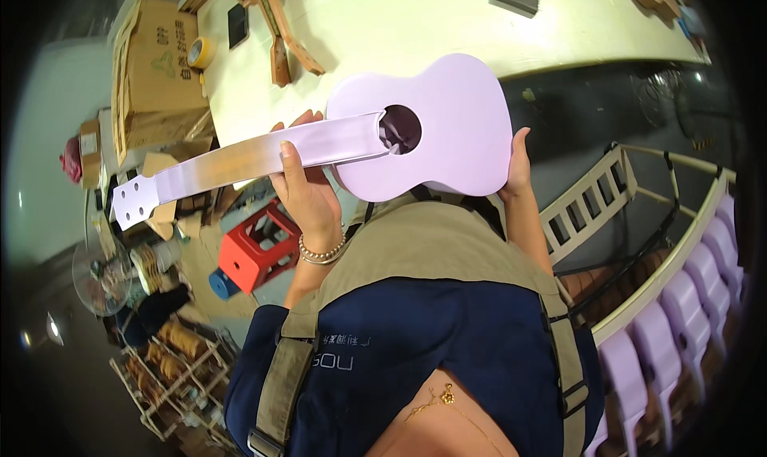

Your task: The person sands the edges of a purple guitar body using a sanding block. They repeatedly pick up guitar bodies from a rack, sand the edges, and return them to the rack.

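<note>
Guitar [455, 121], lilac, is gripped around the neck by the left hand [310, 197]; its round end is touched by the right hand [518, 171], fingers hidden, closure can't be told. Held before the apron [423, 241], near the table [399, 29]; red stool [244, 257] seen left.

Instrument body [467, 97], between left fingers [292, 163] and right fingers [521, 147], shows smooth satin paint. Neck [240, 161], at left fingers, appears smooth, low-sheen. Apron [431, 241], below and between the fingers, is matt cloth. Stool [238, 251], below left fingers, is smooth plastic.
</note>
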A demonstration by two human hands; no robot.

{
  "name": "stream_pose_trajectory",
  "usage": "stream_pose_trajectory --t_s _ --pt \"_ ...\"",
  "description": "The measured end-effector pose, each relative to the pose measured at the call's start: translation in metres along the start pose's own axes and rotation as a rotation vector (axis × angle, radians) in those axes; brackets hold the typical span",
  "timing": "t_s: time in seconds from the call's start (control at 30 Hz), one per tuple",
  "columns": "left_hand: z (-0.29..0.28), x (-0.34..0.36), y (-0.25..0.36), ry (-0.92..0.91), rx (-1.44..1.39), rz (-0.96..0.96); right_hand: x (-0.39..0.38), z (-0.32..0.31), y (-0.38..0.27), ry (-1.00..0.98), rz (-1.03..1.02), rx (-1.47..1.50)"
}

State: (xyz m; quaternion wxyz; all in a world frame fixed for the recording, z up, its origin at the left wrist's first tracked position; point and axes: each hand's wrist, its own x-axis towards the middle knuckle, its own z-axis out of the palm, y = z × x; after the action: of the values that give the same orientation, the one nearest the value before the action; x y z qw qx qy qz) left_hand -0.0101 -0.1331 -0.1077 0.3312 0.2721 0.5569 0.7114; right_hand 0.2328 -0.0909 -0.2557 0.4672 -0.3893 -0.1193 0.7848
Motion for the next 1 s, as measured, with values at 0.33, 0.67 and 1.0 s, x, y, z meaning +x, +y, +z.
stream_pose_trajectory --t_s 0.33,0.67,1.0 --pt "0.011 -0.013 0.001 0.213 0.043 0.096 0.041 0.018 -0.027 -0.029 0.24 -0.149" --pt "-0.01 -0.002 -0.009 0.294 -0.079 0.146 0.06 0.022 -0.021 -0.1 0.181 -0.043" --pt "-0.021 0.023 -0.002 0.226 -0.063 0.009 0.047 0.056 -0.027 0.046 0.195 -0.163"
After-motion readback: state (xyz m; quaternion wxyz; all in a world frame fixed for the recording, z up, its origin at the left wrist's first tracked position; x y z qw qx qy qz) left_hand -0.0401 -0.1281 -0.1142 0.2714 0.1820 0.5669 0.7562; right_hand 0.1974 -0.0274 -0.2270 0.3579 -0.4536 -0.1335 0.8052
